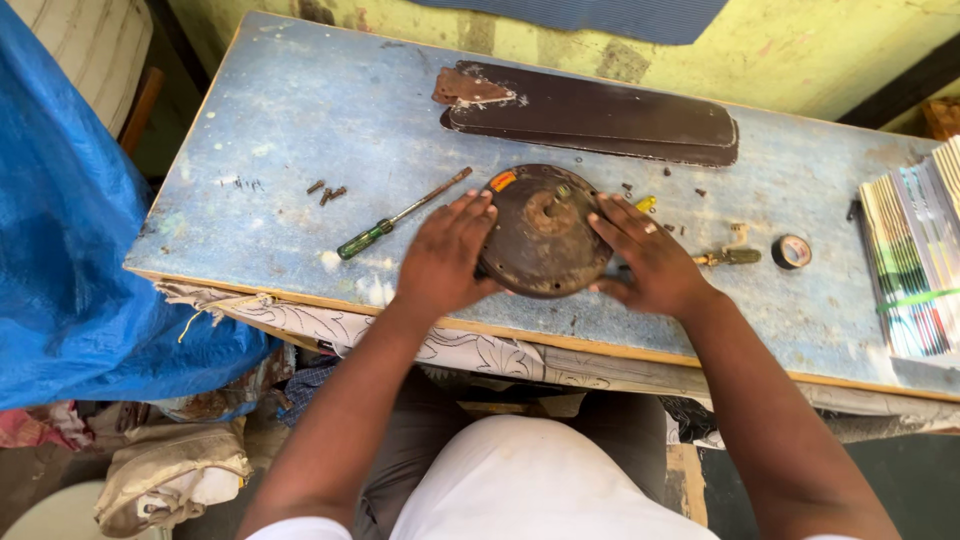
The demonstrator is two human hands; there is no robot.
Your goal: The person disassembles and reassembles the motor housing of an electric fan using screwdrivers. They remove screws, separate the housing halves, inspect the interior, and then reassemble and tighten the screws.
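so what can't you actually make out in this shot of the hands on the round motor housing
Head view only:
- Underside and side rims of the round motor housing: covered by the left hand and right hand.
- Stack of sheets: cut off by the right edge.
- Loose screws: too small to tell their type.
- Small tool beside the right hand: partly hidden.
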